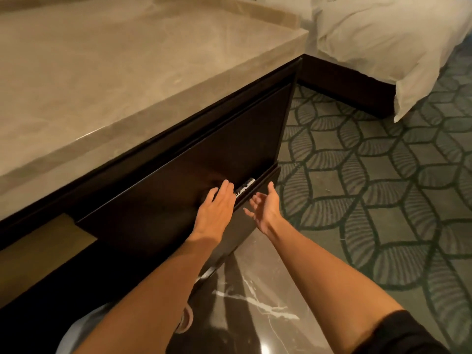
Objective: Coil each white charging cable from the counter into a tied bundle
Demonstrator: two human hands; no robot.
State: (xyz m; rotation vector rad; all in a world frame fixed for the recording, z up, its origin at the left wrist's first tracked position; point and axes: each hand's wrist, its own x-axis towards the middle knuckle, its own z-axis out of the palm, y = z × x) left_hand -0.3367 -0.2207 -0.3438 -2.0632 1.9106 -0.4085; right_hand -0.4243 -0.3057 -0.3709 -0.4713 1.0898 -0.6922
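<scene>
The person bends over a dark cabinet (178,175) that runs from 8 o'clock up to 1 o'clock, under a pale stone counter (115,80). The counter takes up the view from 9 to 12 o'clock. Where the cable lies I cannot tell from here.

2 bare arms come in from 6 o'clock and meet near the centre. The left hand (214,213) lies palm down on the cabinet front, fingers straight and close together, gripping nothing. Its tips reach a narrow gap (245,188) where a drawer front (265,176) stands a little proud. Something white with black marks shows in that gap, too small to name.

The right hand (265,208) hangs just beside the left, on its 3 o'clock side, palm up. Its fingers are loosely spread and it holds nothing. Its thumb is close to the drawer edge; whether it touches, I cannot tell.

At 6 o'clock, under the left forearm, a pale loop (187,319) shows against the glossy dark floor (255,297). I cannot tell whether it is a cable.

A leaf-patterned carpet (370,175) spreads from 2 to 5 o'clock. White bedding (383,42) hangs at 1 to 2 o'clock over a dark base (344,83). A brass-coloured panel (38,251) sits in the cabinet at 8 o'clock, and a black sleeve (408,333) shows at 5 o'clock.
</scene>
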